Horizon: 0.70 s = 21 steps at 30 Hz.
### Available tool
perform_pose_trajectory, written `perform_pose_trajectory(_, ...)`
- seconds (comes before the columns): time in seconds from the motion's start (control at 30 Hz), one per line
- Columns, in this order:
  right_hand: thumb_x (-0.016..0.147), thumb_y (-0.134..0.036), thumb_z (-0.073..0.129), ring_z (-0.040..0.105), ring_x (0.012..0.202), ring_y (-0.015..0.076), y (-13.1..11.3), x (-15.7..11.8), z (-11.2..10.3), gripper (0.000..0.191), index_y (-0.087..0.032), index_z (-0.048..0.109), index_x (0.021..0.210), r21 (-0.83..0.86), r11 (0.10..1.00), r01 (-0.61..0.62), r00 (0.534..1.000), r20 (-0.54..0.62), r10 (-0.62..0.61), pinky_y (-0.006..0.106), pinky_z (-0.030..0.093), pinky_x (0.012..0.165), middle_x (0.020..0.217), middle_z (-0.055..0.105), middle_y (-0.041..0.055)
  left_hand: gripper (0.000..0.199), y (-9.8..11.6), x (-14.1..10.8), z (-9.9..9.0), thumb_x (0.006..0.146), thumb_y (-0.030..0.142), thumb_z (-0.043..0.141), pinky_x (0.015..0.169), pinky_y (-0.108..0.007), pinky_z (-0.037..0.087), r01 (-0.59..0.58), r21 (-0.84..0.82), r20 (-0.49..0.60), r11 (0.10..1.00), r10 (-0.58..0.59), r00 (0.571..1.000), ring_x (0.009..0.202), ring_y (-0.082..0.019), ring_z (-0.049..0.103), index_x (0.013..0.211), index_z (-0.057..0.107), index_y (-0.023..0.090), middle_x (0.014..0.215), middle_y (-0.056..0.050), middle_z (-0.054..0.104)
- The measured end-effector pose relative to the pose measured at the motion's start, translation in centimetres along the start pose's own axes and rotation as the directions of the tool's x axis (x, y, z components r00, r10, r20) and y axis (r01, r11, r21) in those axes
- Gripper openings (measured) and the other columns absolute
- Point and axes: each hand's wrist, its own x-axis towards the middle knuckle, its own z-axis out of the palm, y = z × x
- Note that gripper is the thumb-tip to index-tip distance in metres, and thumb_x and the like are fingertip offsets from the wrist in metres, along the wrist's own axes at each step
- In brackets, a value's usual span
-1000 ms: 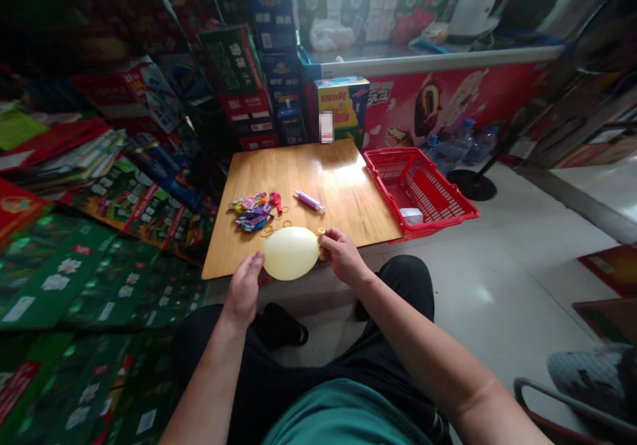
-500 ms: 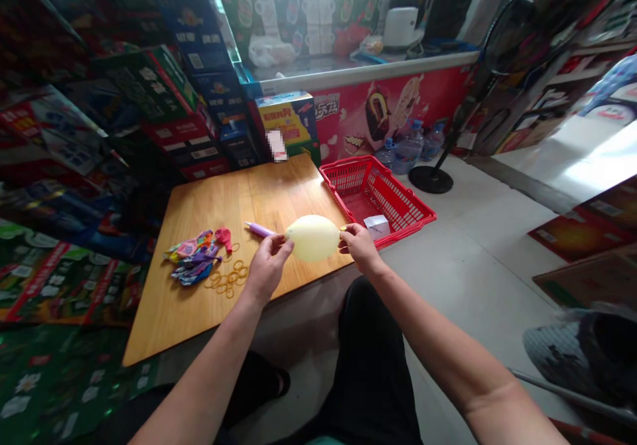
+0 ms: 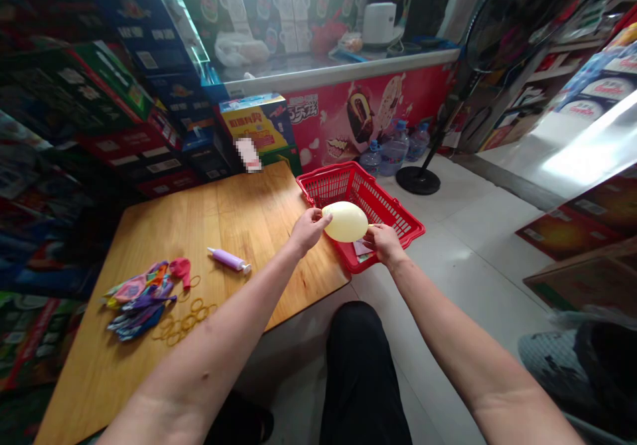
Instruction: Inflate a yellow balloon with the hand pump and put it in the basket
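Note:
A pale yellow inflated balloon is held between my two hands, over the near left side of the red plastic basket. My left hand pinches its left end. At its right end, my right hand grips the neck with closed fingers. A purple balloon pump lies on the wooden table. To its left rests a pile of uninflated balloons in several colours, with a red balloon at the edge. Yellow rubber bands are scattered beside them, partly near my left forearm.
Cartons stand behind the table, and stacked boxes line the left. A black stand fan and large water bottles stand beyond the basket. A bin is at the lower right.
Both hands have carried the balloon rightward from above the table edge to over the basket. The view has turned right, and the pump now shows whole.

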Motion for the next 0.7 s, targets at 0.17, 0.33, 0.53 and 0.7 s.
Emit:
perform_pose_trajectory(0.17, 0.067, -0.015, 0.068, 0.068, 0.064, 0.0140, -0.1, 3.1, -1.1, 0.027, -0.020, 0.054, 0.090, 0.085, 0.996, 0.011, 0.999, -0.038, -0.008, 0.024, 0.056, 0.054, 0.077, 0.069, 0.0006, 0.065, 0.0, 3.0, 2.4, 0.080, 0.049, 0.072, 0.093, -0.041, 0.049, -0.001, -0.057, -0.015, 0.998, 0.000, 1.000, 0.116, -0.030, 0.061, 0.132, 0.058, 0.012, 0.133, -0.020, 0.061)
perform_pose_trajectory(0.33, 0.068, -0.010, 0.068, 0.066, 0.064, 0.0133, 0.0, 3.9, -1.6, 0.031, -0.020, 0.055, 0.093, 0.141, 0.989, 0.049, 0.993, -0.111, -0.034, 0.021, 0.054, 0.051, 0.076, 0.067, -0.0014, 0.065, -0.3, 2.4, 2.5, 0.079, 0.045, 0.074, 0.098, -0.041, 0.048, -0.058, -0.064, -0.070, 0.996, 0.053, 0.996, 0.121, -0.030, 0.059, 0.132, 0.057, 0.012, 0.137, -0.020, 0.059)
perform_pose_trajectory(0.53, 0.069, -0.009, 0.068, 0.065, 0.063, 0.0114, -0.7, 0.2, -1.2, 0.024, -0.020, 0.056, 0.086, 0.369, 0.927, 0.065, 0.994, -0.111, -0.025, 0.017, 0.050, 0.048, 0.073, 0.064, -0.0023, 0.042, 0.3, -3.8, 1.4, 0.081, 0.044, 0.070, 0.081, -0.036, 0.052, -0.038, -0.102, -0.108, 0.994, 0.027, 0.994, 0.092, -0.021, 0.068, 0.110, 0.064, 0.015, 0.111, -0.012, 0.070)
perform_pose_trajectory(0.7, 0.075, -0.016, 0.063, 0.065, 0.066, 0.0139, -2.8, -6.6, -0.3, 0.010, -0.020, 0.055, 0.080, 0.664, 0.742, -0.093, 0.995, 0.081, 0.052, 0.025, 0.057, 0.057, 0.072, 0.063, 0.0006, 0.030, 1.3, -14.1, 3.8, 0.081, 0.040, 0.072, 0.073, -0.031, 0.051, 0.073, -0.240, 0.014, 0.968, -0.072, 0.997, 0.087, -0.020, 0.066, 0.099, 0.067, 0.017, 0.094, -0.007, 0.070)
